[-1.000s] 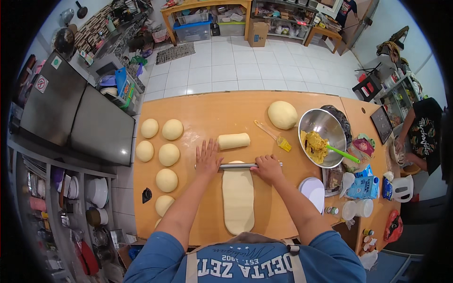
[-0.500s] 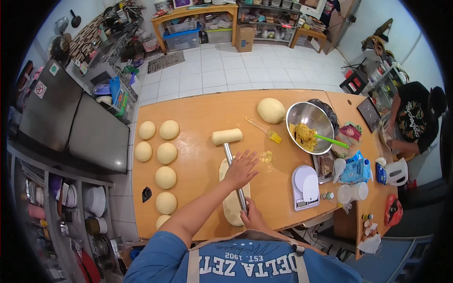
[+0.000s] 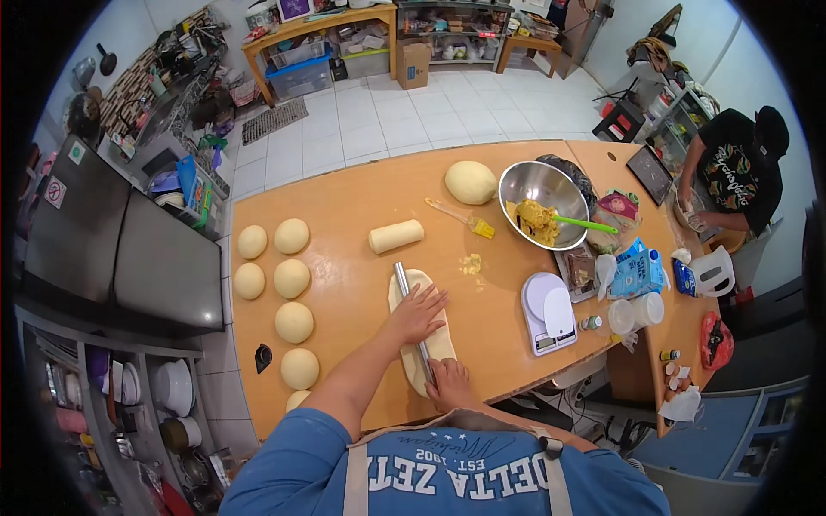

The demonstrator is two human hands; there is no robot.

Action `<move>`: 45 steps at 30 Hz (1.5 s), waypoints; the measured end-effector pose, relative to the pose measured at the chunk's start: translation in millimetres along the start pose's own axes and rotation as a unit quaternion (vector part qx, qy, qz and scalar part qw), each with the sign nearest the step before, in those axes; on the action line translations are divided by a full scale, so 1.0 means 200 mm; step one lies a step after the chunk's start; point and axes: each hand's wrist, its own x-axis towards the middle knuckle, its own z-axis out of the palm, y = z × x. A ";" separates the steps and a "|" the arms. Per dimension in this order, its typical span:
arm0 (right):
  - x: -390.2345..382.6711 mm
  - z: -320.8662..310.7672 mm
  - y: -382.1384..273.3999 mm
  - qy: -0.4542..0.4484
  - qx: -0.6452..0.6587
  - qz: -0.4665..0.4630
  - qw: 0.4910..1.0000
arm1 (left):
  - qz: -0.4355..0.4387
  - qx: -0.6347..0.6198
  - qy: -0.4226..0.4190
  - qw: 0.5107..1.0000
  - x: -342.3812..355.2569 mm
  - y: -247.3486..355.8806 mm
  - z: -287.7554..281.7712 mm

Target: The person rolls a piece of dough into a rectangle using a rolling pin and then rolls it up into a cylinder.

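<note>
A silver metal rolling pin (image 3: 401,279) lies lengthwise over a flattened oval of dough (image 3: 440,342) at the table's near side. Flat on the pin's middle rests my left hand (image 3: 418,316), its fingers stretched out and apart. My right hand (image 3: 451,385) lies over the pin's near end, fingers reaching forward and slightly spread; its palm side is hidden. Just beyond the pin sits a rolled-up cylinder of dough (image 3: 397,236). Several round dough balls (image 3: 292,279) stand in two columns to the left, and a larger dough ball (image 3: 471,182) is farther back.
A steel bowl (image 3: 514,185) holds yellow filling and a green-handled spatula (image 3: 587,224). Near it lie a yellow-tipped brush (image 3: 480,227), a white kitchen scale (image 3: 548,311) and a blue carton (image 3: 638,272). At right, another person (image 3: 738,172) works with hands in a bowl.
The rolling pin has come back from against the dough cylinder and now lies on the flattened dough. My right hand has gone from gripping its near end to lying over it.
</note>
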 end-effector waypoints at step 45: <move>-0.15 -0.02 0.25 -0.110 -0.131 0.013 0.985 | -0.049 -0.006 -0.028 0.998 0.29 0.31 0.04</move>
